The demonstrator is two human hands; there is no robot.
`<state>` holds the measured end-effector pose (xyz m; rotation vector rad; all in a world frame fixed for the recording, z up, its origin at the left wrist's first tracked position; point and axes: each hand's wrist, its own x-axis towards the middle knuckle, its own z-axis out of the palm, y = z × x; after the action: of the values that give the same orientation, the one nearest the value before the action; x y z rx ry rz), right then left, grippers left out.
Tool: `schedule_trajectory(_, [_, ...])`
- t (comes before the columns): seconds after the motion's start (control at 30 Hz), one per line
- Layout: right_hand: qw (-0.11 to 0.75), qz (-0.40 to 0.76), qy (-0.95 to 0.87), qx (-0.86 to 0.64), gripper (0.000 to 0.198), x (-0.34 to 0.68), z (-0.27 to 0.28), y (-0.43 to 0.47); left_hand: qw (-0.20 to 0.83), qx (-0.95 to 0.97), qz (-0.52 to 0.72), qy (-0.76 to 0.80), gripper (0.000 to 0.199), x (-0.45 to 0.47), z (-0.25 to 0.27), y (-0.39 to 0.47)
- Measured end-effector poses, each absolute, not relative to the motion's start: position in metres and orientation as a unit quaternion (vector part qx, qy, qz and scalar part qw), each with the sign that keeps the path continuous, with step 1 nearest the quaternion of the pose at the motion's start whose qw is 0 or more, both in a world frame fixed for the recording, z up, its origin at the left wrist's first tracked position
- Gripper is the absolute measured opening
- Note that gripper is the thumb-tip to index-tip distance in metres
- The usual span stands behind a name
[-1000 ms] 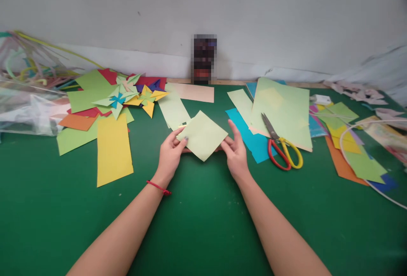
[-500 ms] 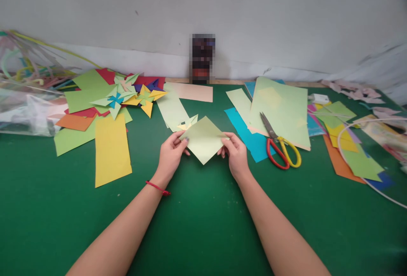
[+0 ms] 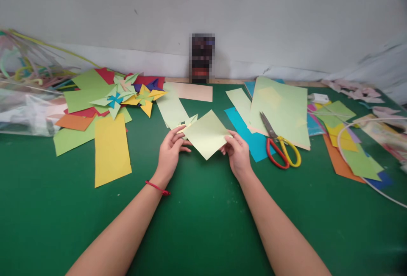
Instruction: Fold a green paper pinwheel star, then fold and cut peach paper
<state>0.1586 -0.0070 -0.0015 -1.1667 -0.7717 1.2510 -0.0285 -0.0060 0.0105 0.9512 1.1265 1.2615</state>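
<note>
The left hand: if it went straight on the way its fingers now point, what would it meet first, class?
The left hand would probably meet the pale green square sheet first, as its left corner lies right by the fingers; depth is unclear, so they may already touch.

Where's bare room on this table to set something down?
The green table is bare below the held green paper, between the forearms; below the yellow sheet, left of the left forearm; and below the scissors, right of the right forearm. The back is crowded: folded stars left, pale sheets and scissors right.
</note>
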Motion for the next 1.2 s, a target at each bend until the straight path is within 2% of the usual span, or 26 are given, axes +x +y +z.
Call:
schedule_trajectory(0.37, [0.594,0.556,-0.309,-0.493,0.034,0.1594,0.0020,-0.0068,0.560,0.434,0.537,0.459,0.059,-0.0264,0.0081,-0.0048])
schedule_trajectory(0.43, [0.592,0.556,-0.312,-0.493,0.034,0.1596,0.0018,-0.0068,0.554,0.441,0.532,0.465,0.055,-0.0268,0.0067,-0.0048])
schedule_trajectory(0.6, [0.583,0.558,-0.326,-0.493,0.033,0.1600,0.0007,-0.0067,0.550,0.473,0.496,0.477,0.029,-0.0271,0.0051,-0.0064])
schedule_trajectory(0.77, [0.579,0.561,-0.334,-0.488,0.031,0.1599,-0.0001,-0.0069,0.546,0.487,0.486,0.479,0.029,-0.0274,0.0063,-0.0074])
schedule_trajectory(1.0, [0.576,0.562,-0.354,-0.477,0.024,0.1608,0.0009,-0.0082,0.501,0.526,0.468,0.503,0.012,-0.0273,0.0081,-0.0085])
schedule_trajectory(1.1, [0.578,0.559,-0.363,-0.472,0.020,0.1605,0.0023,-0.0085,0.500,0.514,0.477,0.509,0.018,-0.0271,0.0095,-0.0087])
schedule_trajectory(1.2, [0.578,0.550,-0.377,-0.471,0.024,0.1593,0.0030,-0.0087,0.509,0.491,0.479,0.520,0.023,-0.0274,0.0111,-0.0086])
